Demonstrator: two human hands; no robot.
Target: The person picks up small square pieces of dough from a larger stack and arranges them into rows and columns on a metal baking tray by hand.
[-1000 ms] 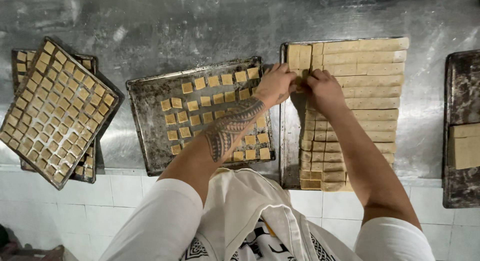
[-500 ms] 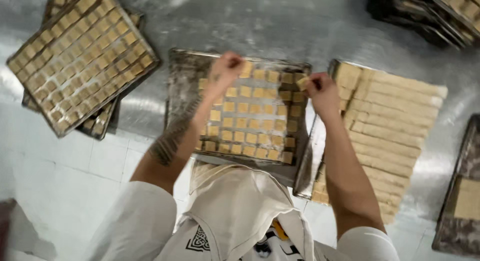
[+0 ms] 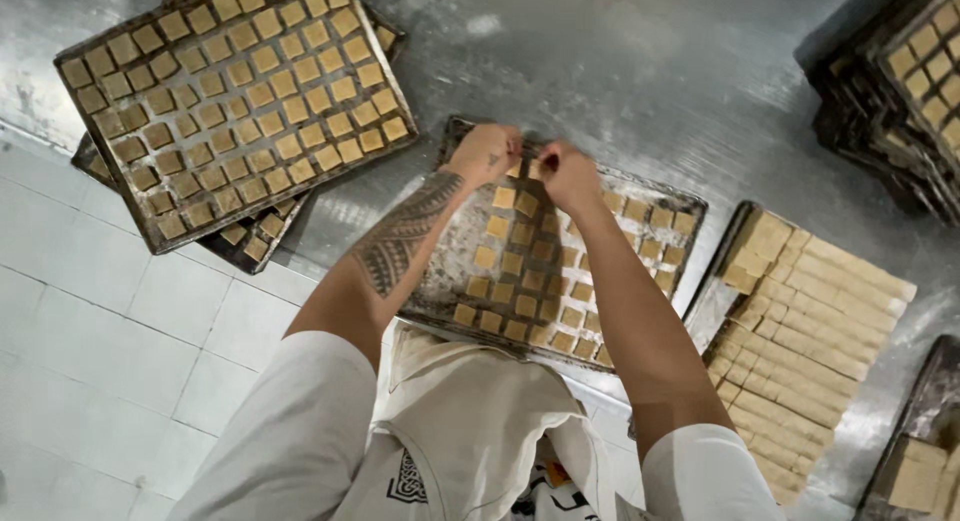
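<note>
We position our left hand and right hand together over the far edge of the middle baking tray, each grip narrow, pinching small square dough pieces. The tray rests on the steel surface, between a filled tray and cut dough strips.

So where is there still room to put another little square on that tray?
The middle tray has bare metal along its left side, next to the left hand, and some gaps at its far edge by the right hand. Its near rows of dough squares are packed. The full tray on the left is crowded. The steel table beyond lies bare.
</note>
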